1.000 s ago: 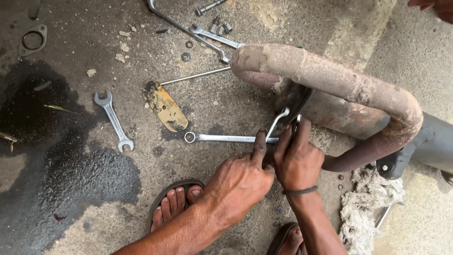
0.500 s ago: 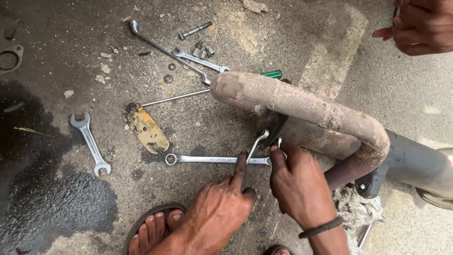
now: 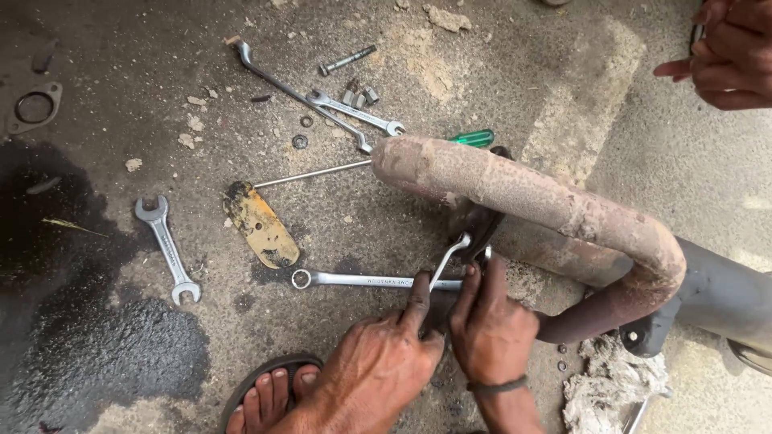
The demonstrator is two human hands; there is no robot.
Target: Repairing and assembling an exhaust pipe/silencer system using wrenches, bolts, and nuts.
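Looking down from your head, you see a rusty exhaust pipe (image 3: 523, 193) lying on the concrete floor (image 3: 121, 80). It is fat, round and rough, brown with pale dusty patches. Its long side runs from the middle of the view down to the right, then it bends back in a tight curve and joins a smooth grey part (image 3: 724, 293).

Your left hand (image 3: 378, 366) presses one finger on a shiny ring spanner (image 3: 370, 280). The spanner is thin, flat metal and lies flat, with its ring end pointing left. Your right hand (image 3: 492, 325) has its fingers curled close around a small bent metal tool (image 3: 447, 259) just under the pipe, where a dark bracket (image 3: 482, 225) sits.

Near you lie an open-end spanner (image 3: 167, 247), a worn yellow piece (image 3: 259, 225), a green-handled screwdriver (image 3: 473, 138) and a fluffy rag (image 3: 611, 382). Another person's hands (image 3: 728, 56) show at the top right.
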